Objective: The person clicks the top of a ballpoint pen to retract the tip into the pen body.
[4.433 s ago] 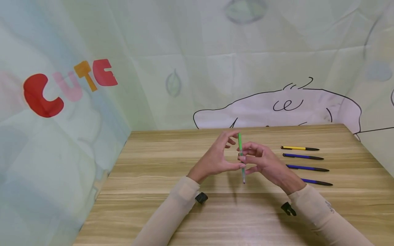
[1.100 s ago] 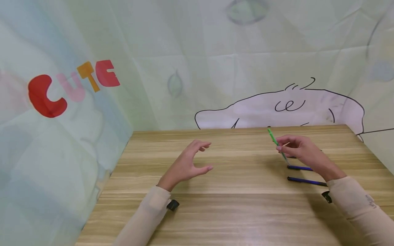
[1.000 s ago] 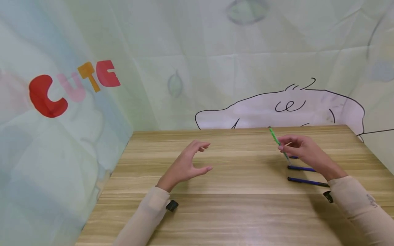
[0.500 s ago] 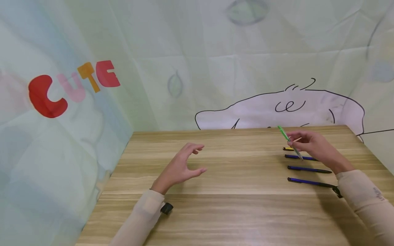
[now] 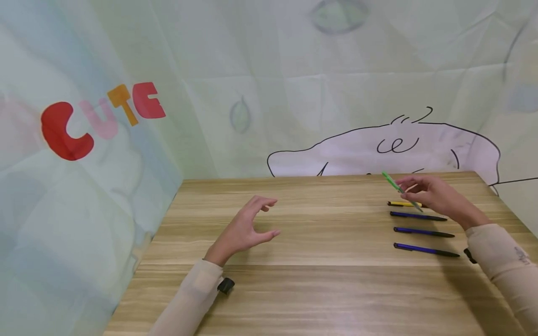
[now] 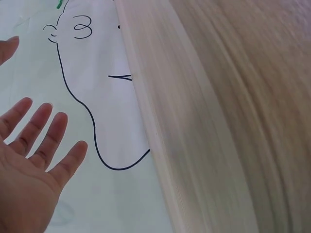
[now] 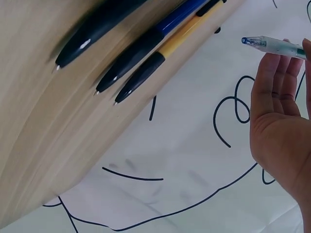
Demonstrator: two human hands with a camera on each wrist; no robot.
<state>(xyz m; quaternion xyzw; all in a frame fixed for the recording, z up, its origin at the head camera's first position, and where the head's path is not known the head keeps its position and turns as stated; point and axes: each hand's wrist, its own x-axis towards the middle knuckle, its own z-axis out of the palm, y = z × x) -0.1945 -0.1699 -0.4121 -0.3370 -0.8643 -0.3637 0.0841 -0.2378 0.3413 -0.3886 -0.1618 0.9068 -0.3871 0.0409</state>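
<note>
The right hand (image 5: 439, 198) pinches the green pen (image 5: 392, 180) above the table's (image 5: 315, 294) far right, its long axis slanting far-left to near-right, athwart the yellow pen (image 5: 401, 204) below. The left hand (image 5: 241, 229), well apart leftward, holds nothing, thumb and fingers parted.

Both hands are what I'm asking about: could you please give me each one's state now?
Left hand: open, holding nothing.
Right hand: pinching the green pen.
</note>
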